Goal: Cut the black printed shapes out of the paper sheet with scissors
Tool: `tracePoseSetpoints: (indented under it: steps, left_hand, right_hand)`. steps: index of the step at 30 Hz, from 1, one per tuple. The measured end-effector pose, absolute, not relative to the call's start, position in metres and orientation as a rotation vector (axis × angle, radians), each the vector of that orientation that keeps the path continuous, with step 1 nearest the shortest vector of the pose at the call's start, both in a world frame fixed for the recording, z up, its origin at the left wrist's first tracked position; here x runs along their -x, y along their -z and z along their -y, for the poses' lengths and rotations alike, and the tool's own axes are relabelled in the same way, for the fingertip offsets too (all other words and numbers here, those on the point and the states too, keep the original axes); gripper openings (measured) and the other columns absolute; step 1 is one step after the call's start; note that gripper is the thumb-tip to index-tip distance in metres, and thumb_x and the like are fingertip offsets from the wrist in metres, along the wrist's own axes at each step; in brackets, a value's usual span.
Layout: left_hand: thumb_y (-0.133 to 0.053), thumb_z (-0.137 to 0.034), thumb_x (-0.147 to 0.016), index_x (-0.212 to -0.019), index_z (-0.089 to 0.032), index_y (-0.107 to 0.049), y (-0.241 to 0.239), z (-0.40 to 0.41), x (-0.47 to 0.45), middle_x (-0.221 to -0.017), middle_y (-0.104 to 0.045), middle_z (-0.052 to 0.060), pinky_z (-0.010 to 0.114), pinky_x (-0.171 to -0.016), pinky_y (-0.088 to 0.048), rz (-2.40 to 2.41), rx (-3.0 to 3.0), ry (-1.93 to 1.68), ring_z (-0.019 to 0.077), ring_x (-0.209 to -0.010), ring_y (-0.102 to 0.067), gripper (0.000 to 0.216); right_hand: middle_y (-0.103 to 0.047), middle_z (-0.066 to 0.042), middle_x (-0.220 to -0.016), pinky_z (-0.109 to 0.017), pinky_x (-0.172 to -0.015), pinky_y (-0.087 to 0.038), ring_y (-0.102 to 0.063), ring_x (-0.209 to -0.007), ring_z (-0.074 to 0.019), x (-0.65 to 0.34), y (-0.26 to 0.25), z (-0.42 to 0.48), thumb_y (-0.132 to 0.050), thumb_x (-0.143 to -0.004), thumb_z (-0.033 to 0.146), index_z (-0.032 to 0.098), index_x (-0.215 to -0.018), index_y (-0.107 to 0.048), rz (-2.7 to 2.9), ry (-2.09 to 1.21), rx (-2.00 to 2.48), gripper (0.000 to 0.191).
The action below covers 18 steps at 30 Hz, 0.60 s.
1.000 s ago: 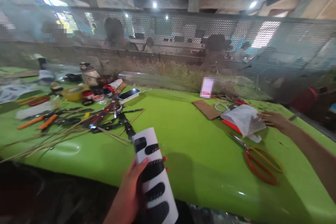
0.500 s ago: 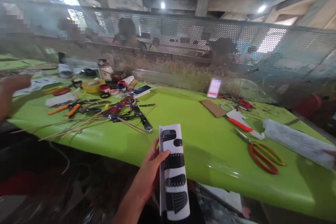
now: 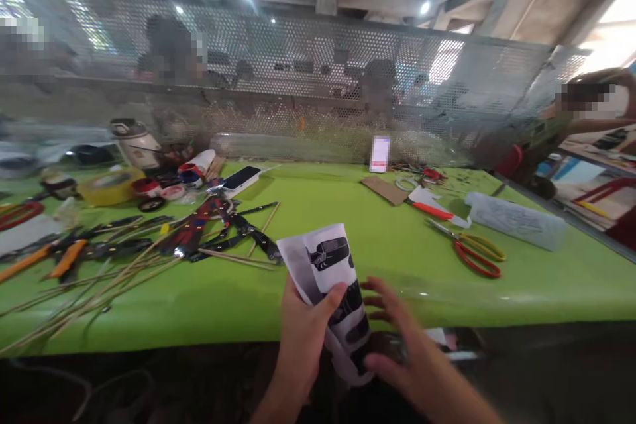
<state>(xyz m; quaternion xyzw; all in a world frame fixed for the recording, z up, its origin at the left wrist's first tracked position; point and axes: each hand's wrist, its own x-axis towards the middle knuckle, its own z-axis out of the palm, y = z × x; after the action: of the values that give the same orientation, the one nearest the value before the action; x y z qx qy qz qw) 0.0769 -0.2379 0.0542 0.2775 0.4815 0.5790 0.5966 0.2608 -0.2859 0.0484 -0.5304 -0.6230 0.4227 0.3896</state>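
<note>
Glossy green covers the work table (image 3: 325, 202), its near edge passing behind the printed sheet (image 3: 355, 305), our landmark, held up front in a loose curl. And it's the left hand (image 3: 302, 334) in charge! Thumb pressed on the printed face, other fingers behind the paper and mostly hidden, so the sheet is pinched between. Just right of the sheet sits the right hand (image 3: 415, 341): fingers spread, gripping nothing, thumb by the lower edge, and whether it touches, I can't tell.

Good technique here, I'd judge, is a light left thumb; press too hard and that curl could crease. The free hand does best on the right-hand edge, fingertips only, easing rather than tugging, with the loose flap at the left watched so it doesn't fold under.

Beyond the sheet, thin sticks (image 3: 130, 269) sprawl to its left, and dark strips (image 3: 253, 232) end near its upper left corner: a possible snag, so lift clear. Right of it lie scissors (image 3: 460, 238); mind those tips near paper. Farther right, a red-handled tool (image 3: 432, 211) and a translucent roll (image 3: 517, 220). Deeper still, left of the sheet, a phone (image 3: 242, 177); right of it, cardboard (image 3: 383, 190). Behind it all, a mesh partition (image 3: 298, 66) spans the view!
</note>
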Motion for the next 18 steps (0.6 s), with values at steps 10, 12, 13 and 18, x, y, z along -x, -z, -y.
tracePoseSetpoints:
  steps: [10,12,13,18]
  left_hand:
    - [-0.084,-0.042,-0.068,-0.104,-0.014,-0.066,-0.050,0.260,-0.059,-0.081,-0.076,0.007,0.028,-0.060,-0.056,-0.996,-0.439,-1.370,0.0242,-0.068,-0.073,0.049]
    - [-0.088,-0.038,-0.062,-0.098,-0.011,-0.068,-0.056,0.264,-0.049,-0.077,-0.076,0.008,0.027,-0.056,-0.055,-1.040,-0.439,-1.404,0.0234,-0.063,-0.071,0.049]
    - [-0.089,-0.036,-0.060,-0.095,-0.010,-0.069,-0.059,0.266,-0.044,-0.075,-0.076,0.008,0.027,-0.055,-0.055,-1.058,-0.452,-1.424,0.0230,-0.062,-0.071,0.048]
    - [-0.088,-0.038,-0.060,-0.086,-0.012,-0.074,-0.072,0.282,-0.035,-0.071,-0.074,0.007,0.027,-0.056,-0.054,-1.198,-0.657,-1.474,0.0235,-0.064,-0.068,0.039]
  right_hand:
    - [-0.074,-0.007,-0.101,-0.047,-0.081,-0.058,-0.070,-0.093,-0.0329,-0.221,-0.035,0.279,-0.082,-0.064,0.037,0.022,-0.111,-0.064,0.812,-1.552,1.267,0.052]
    - [-0.075,-0.006,-0.094,-0.042,-0.071,-0.060,-0.072,-0.085,-0.0301,-0.241,-0.034,0.277,-0.078,-0.068,0.035,0.023,-0.110,-0.066,0.703,-1.532,1.237,0.046]
    - [-0.075,-0.005,-0.095,-0.040,-0.070,-0.060,-0.072,-0.084,-0.0295,-0.250,-0.033,0.276,-0.078,-0.069,0.034,0.024,-0.112,-0.065,0.691,-1.503,1.218,0.047]
    - [-0.072,-0.007,-0.112,-0.038,-0.078,-0.058,-0.068,-0.103,-0.0299,-0.267,-0.023,0.280,-0.080,-0.069,0.037,0.025,-0.115,-0.066,0.701,-1.294,1.205,0.050]
